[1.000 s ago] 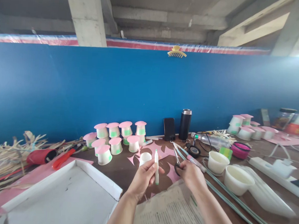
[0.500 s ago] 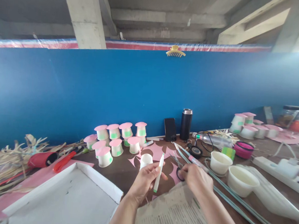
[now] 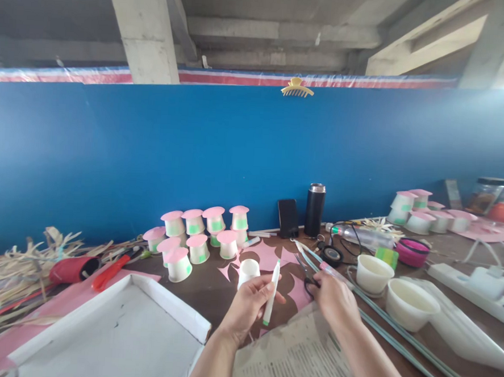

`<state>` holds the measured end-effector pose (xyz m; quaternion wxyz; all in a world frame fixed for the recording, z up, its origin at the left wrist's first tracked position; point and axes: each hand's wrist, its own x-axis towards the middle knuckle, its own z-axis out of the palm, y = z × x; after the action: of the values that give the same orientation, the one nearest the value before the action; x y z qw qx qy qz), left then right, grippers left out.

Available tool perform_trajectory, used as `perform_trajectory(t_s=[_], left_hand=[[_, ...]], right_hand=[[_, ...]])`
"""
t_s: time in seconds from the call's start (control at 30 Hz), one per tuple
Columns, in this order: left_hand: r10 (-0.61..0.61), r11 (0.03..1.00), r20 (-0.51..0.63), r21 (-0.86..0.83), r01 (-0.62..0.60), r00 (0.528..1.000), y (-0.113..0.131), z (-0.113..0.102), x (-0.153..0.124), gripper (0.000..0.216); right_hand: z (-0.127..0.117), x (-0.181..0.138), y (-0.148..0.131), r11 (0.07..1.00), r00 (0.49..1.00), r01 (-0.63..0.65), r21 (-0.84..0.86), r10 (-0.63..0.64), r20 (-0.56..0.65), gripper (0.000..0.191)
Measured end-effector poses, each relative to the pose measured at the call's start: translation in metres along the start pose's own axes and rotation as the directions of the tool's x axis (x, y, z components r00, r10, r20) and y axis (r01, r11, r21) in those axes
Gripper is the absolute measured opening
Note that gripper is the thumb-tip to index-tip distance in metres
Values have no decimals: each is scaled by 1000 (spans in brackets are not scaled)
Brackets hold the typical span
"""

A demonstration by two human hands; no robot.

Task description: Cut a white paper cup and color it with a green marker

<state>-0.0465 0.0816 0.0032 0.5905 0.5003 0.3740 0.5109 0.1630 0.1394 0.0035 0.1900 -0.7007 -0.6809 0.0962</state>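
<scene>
My left hand is closed around a white marker pen with a green tip, held nearly upright above the brown table. An upturned white paper cup stands just behind that hand. My right hand rests on the table with its fingers curled over the black handles of a pair of scissors, whose blades point away from me. Pink paper offcuts lie under and behind both hands. A newspaper sheet lies under my forearms.
Several white cups with pink lids are grouped at left centre, more at far right. A white shallow box lid lies near left. A black flask, a phone, two white bowls and long green rods are to the right.
The marker in my left hand has tilted from upright to leaning right. My right hand has settled lower over the scissors' handles. The view has shifted slightly.
</scene>
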Motion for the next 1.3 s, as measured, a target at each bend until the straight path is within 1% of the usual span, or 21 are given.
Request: perform_trajectory(t_s=[0.13, 0.23, 0.33, 0.43, 0.57, 0.77, 0.97, 1.1, 1.3], left_hand=[[-6, 1000, -19, 13, 6, 1000, 3, 3, -1, 49], [-5, 1000, -33, -5, 5, 999, 5, 5, -2, 49], [-20, 998, -29, -52, 18, 999, 7, 7, -3, 49], [-36, 993, -43, -115, 31, 998, 10, 8, -4, 48], [-38, 976, -51, -218, 26, 998, 10, 8, -5, 41], [-58, 909, -22, -415, 43, 998, 7, 4, -5, 31], [-45, 800, 12, -598, 44, 999, 4, -4, -1, 27], [-70, 783, -5, -620, 51, 998, 1, -6, 0, 30], [-93, 762, -45, -647, 42, 995, 4, -3, 0, 31]], right_hand=[[-3, 1, 1, 1000, 1000, -15, -13, 15, 4, 28], [-6, 1, 2, 998, 999, -43, -36, 44, 25, 28], [-8, 0, 1, 996, 998, -54, -65, 56, 23, 27], [-9, -2, 1, 995, 1000, -31, -99, 31, -4, 28], [-8, -1, 2, 991, 1000, -16, -136, 13, -23, 29], [-1, 4, 9, 991, 1000, -12, -130, 9, -19, 30], [7, 6, 13, 994, 1000, -4, -107, 4, -3, 33], [7, 6, 13, 994, 1000, 1, -113, -3, -17, 32], [3, 3, 10, 989, 999, 1, -149, -8, -43, 26]])
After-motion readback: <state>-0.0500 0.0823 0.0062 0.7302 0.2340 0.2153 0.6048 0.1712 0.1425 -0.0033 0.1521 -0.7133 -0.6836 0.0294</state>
